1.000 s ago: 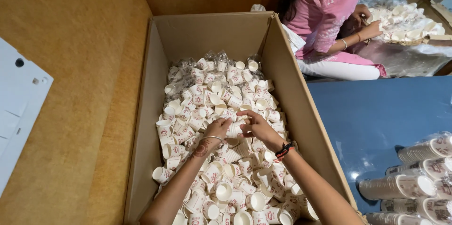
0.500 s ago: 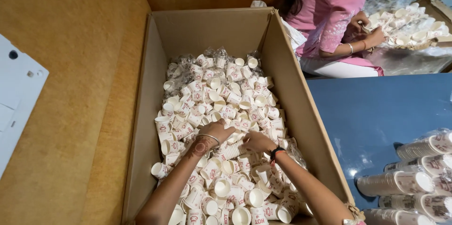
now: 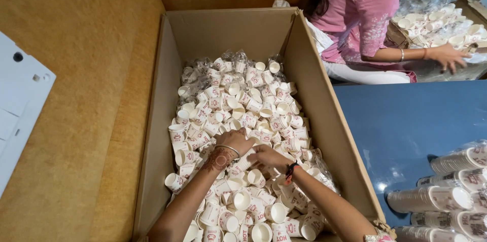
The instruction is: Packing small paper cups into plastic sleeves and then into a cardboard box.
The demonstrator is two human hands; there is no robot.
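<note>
Item: loose paper cups (image 3: 238, 102), heaped in the cardboard box (image 3: 324, 115). My left hand (image 3: 234, 141) and right hand (image 3: 269, 157) lay mid-box, touching, fingers curled into the heap directly beneath; whether either gripped a cup, I could not tell. Cups pointed every way.

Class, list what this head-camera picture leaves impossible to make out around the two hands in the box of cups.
- Left hand fingertips: buried among the paper cups; grip unclear.
- Right hand palm: turned down, hiding any cup under it.
- Cardboard box floor: covered by cups.
- Both elbows: cut off by the bottom edge.
</note>
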